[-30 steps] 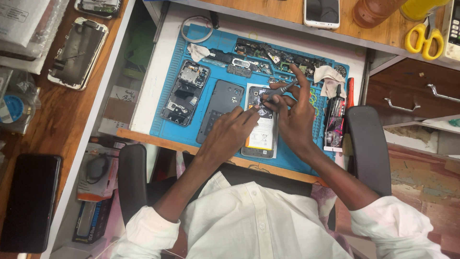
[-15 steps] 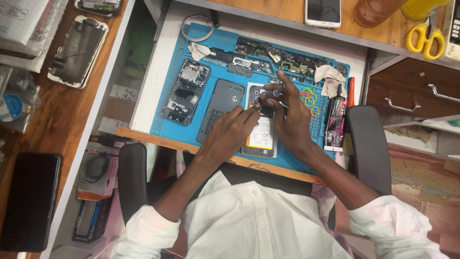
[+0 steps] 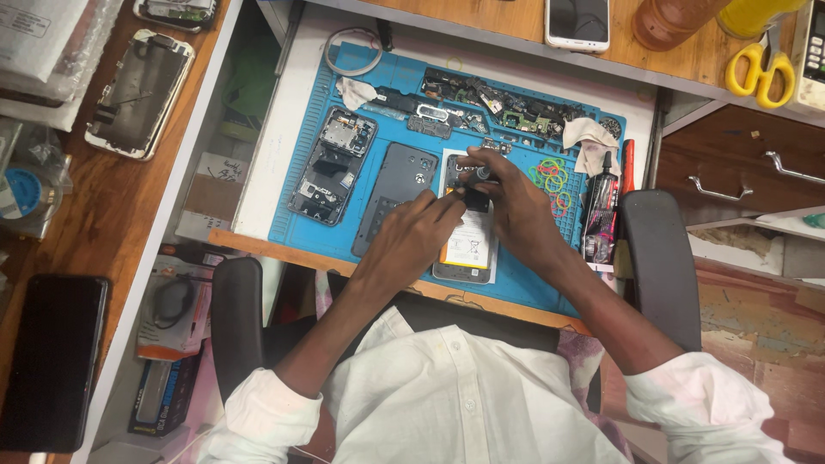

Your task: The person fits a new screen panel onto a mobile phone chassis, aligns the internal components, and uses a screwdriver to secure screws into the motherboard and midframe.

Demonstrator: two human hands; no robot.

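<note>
An opened phone with its pale battery showing lies on the blue work mat. My left hand rests on its left side, with curled fingertips pressing its upper part. My right hand comes in from the right and pinches a small dark tool held upright over the phone's top end. A grey back cover lies just left of the phone. Further left is a stripped phone frame.
Loose phone parts, crumpled tissues, coloured rubber bands and a glue tube lie along the mat's far and right sides. Other phones lie on the wooden side desk. Yellow scissors lie on the shelf, and chair armrests flank me.
My right hand has drawn back from the mat's far side, and its fingers have curled over the tool at the phone's top. The left hand has shifted slightly.
</note>
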